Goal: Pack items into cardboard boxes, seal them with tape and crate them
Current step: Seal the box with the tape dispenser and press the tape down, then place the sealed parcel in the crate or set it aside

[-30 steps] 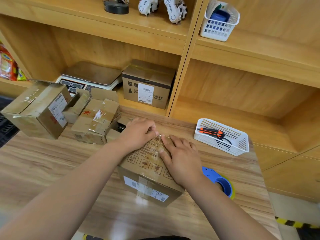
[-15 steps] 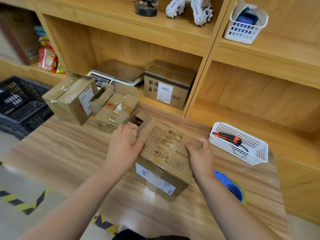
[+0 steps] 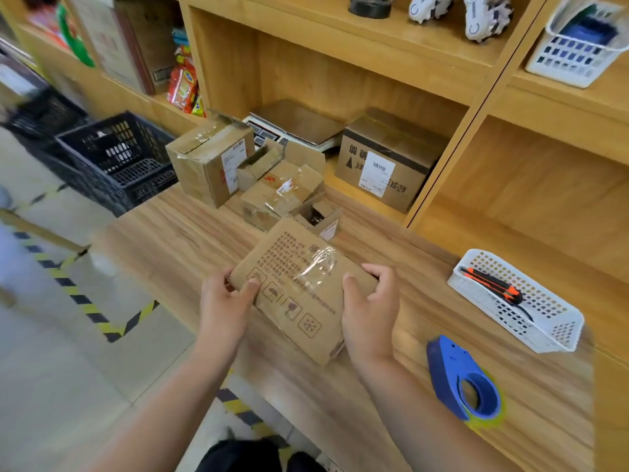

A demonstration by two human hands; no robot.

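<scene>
A taped cardboard box (image 3: 299, 291) with printed handling symbols is lifted off the wooden table (image 3: 177, 240), tilted toward me. My left hand (image 3: 223, 310) grips its left edge, thumb on top. My right hand (image 3: 371, 313) grips its right edge, fingers curled round the side. Clear tape shines across the top of the box. A blue tape dispenser (image 3: 464, 381) lies on the table to the right. A black plastic crate (image 3: 115, 158) stands on the floor at the left, beyond the table's end.
Other cardboard boxes (image 3: 211, 161) and an open small box (image 3: 318, 214) crowd the table's far side. A white basket (image 3: 517, 301) holds an orange-black cutter (image 3: 493, 286). A labelled box (image 3: 384, 165) sits in the shelf. Yellow-black tape marks the floor (image 3: 85, 301).
My hands moved from pressing the tape on top to gripping both sides, and the box has come up off the table toward me. My view has swung left, bringing the crate in.
</scene>
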